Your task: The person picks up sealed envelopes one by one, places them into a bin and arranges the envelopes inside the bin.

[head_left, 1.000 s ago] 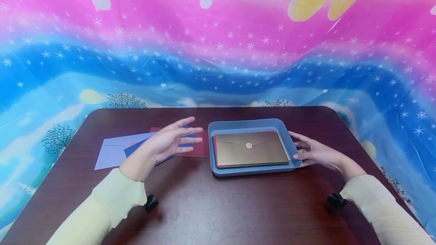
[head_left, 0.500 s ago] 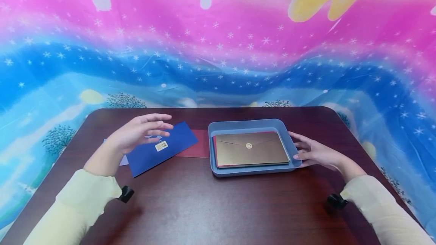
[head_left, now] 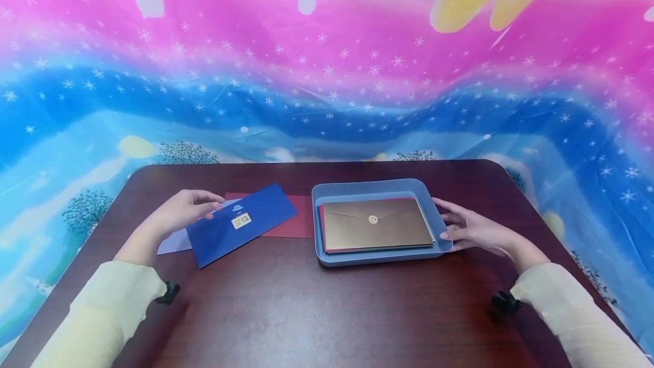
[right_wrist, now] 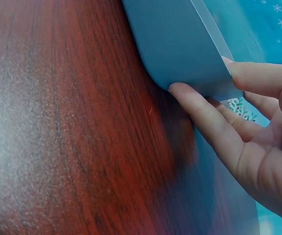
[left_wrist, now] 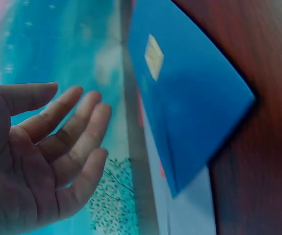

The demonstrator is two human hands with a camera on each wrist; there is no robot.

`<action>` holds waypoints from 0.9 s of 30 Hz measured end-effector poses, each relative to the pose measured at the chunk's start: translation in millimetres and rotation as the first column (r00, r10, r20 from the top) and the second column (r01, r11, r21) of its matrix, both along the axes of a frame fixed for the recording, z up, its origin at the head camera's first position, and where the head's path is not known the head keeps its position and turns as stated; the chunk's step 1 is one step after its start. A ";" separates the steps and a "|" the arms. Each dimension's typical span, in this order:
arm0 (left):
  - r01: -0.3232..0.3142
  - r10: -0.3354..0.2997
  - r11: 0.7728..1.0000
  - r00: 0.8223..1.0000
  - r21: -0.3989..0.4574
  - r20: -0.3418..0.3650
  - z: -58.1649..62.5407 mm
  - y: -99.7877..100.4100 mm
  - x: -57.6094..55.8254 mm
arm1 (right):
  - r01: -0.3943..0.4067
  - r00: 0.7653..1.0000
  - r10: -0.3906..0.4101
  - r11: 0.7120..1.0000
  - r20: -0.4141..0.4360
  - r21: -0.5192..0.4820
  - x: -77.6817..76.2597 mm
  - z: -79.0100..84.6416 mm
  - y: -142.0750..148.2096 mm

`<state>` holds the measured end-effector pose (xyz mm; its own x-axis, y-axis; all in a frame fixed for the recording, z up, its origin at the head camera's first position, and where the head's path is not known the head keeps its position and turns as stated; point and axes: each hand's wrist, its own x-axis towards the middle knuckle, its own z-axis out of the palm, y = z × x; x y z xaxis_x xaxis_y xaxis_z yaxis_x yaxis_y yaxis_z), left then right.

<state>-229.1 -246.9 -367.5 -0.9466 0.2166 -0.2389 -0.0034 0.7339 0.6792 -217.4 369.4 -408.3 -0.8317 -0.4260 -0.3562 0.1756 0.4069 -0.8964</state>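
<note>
My left hand (head_left: 179, 212) hovers at the left end of a dark blue envelope (head_left: 225, 240), its fingers loosely bent and holding nothing. In the left wrist view, its palm (left_wrist: 23, 176) shows bare beside the blue envelope, which bears a small pale sticker (left_wrist: 154, 57). Under the blue one lie a lavender envelope (head_left: 174, 243) and a red envelope (head_left: 288, 229). My right hand (head_left: 480, 231) grips the right side of a grey-blue tray (head_left: 357, 259), thumb low on its outer wall and a fingertip at the rim in the right wrist view. Inside the tray, a gold envelope (head_left: 357, 234) tops a stack.
The tray stands on a dark wooden table (head_left: 327, 317), right of the loose envelopes. Crimson and pale edges of other envelopes show beneath the gold one. Behind the table hangs a colourful printed cloth (head_left: 327, 72). A black wrist device (head_left: 167, 292) sits below the left sleeve.
My left hand has moved left and down from over the blue envelope to its left end, its fingers bending more, uncovering the sticker. The right hand and the tray have stayed put.
</note>
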 end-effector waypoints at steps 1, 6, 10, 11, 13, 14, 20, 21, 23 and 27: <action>0.003 -0.004 0.999 1.000 -0.041 -0.015 -2.2 -1.7 -0.2 | 0.000 1.000 0.000 1.000 0.000 0.000 -0.1 0.1 -0.1; 0.001 -0.009 0.981 0.999 -0.193 -0.040 -11.0 -10.7 0.4 | 0.004 1.000 -0.004 1.000 0.003 0.002 -1.0 0.1 -0.4; 0.007 -0.007 0.956 1.000 -0.293 0.000 -15.9 -17.0 1.6 | 0.002 1.000 -0.002 1.000 0.007 0.000 -0.9 0.4 -0.4; 0.012 -0.010 0.948 1.000 -0.317 0.006 -16.8 -18.1 2.0 | 0.001 1.000 -0.001 1.000 0.006 0.000 -0.9 0.5 -0.3; 0.020 -0.019 0.928 1.000 -0.371 0.008 -18.5 -19.5 2.8 | -0.001 1.000 0.001 1.000 0.004 -0.001 -0.9 0.4 -0.2; 0.023 -0.024 0.920 1.000 -0.392 0.004 -19.4 -19.7 3.1 | -0.002 1.000 0.002 1.000 0.003 -0.001 -0.9 0.4 -0.1; -0.002 0.004 0.895 1.000 -0.445 0.004 -22.9 -14.8 4.3 | 0.000 1.000 0.000 1.000 0.000 0.009 -0.9 0.3 -0.2; -0.006 0.011 0.896 1.000 -0.444 0.009 -22.9 -13.8 4.1 | 0.000 1.000 0.000 1.000 0.000 0.010 -0.8 0.4 -0.4; -0.011 0.021 0.898 1.000 -0.439 0.018 -23.4 -12.5 3.1 | 0.003 1.000 -0.003 1.000 0.001 0.010 -0.4 0.5 -0.7; -0.022 0.050 0.904 0.997 -0.426 0.053 -23.4 -12.5 0.7 | 0.007 1.000 -0.007 1.000 0.004 0.006 0.3 0.5 -1.2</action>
<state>-228.5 -259.5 -390.9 -0.9323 0.0474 -0.3584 -0.0670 0.9515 0.3003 -217.2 368.2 -407.8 -0.8332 -0.4180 -0.3620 0.1818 0.4112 -0.8932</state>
